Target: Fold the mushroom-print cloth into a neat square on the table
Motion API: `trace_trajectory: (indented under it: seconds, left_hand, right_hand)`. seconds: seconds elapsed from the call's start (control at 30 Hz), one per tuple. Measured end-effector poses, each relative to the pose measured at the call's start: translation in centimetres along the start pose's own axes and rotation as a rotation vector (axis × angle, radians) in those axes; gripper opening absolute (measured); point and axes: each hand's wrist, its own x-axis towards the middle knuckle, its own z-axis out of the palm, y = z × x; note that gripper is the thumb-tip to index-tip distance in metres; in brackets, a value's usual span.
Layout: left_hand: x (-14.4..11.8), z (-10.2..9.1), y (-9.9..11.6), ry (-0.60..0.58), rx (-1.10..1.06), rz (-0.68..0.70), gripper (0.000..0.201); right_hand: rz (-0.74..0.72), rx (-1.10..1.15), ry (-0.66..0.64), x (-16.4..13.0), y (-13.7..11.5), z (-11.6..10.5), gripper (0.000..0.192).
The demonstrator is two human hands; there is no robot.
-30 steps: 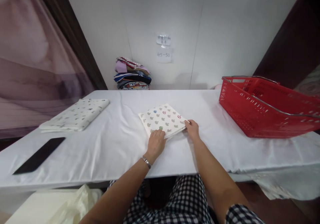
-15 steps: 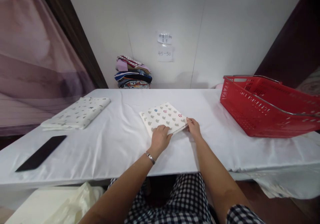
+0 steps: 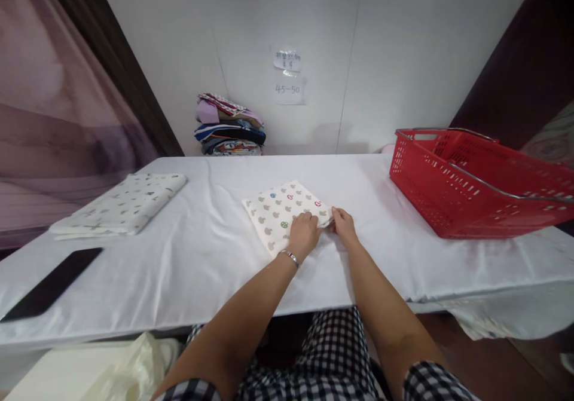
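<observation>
A folded white cloth [image 3: 269,210] printed with grey apple-like shapes and a few coloured motifs lies at an angle on the table in front of me. My left hand [image 3: 305,232], with a bracelet on its wrist, rests on the cloth's near right edge, its fingers curled and thumb against the edge. At the right corner, my right hand [image 3: 344,225] pinches the cloth between thumb and fingers. The two hands are close together. The underside of that corner is hidden.
A white sheet covers the table [image 3: 197,269]. At left lie another folded patterned cloth [image 3: 125,204] and a flat black panel [image 3: 54,282]. A red basket [image 3: 448,192] stands at right. Folded fabrics [image 3: 231,129] are piled at the back by the wall, below paper signs [image 3: 290,90].
My left hand has slid right along the cloth, closer to my right hand, uncovering a green motif. My right hand still holds the corner. The whole view has shifted slightly.
</observation>
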Motion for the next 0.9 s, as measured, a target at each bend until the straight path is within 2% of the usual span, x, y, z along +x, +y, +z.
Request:
trace_trajectory:
  seconds: [0.23, 0.43, 0.6, 0.73, 0.9]
  left_hand:
    - [0.1, 0.7, -0.3, 0.048, -0.090, -0.072, 0.014]
    - [0.3, 0.6, -0.3, 0.046, -0.130, -0.113, 0.013]
    - [0.4, 0.6, -0.4, 0.049, -0.167, -0.141, 0.014]
    - [0.4, 0.5, -0.5, 0.031, -0.192, -0.165, 0.015]
    - [0.4, 0.4, -0.5, 0.010, -0.226, -0.172, 0.021]
  right_hand:
    - [0.062, 0.063, -0.001, -0.2, -0.6, -0.1, 0.041]
    - [0.140, 0.230, -0.032, -0.6, -1.6, -0.3, 0.028]
    - [0.172, 0.248, -0.108, -0.6, -1.6, -0.6, 0.041]
    - [0.137, 0.196, -0.176, -0.5, -1.1, -0.5, 0.050]
    - [0.107, 0.188, -0.199, -0.5, -0.9, -0.4, 0.052]
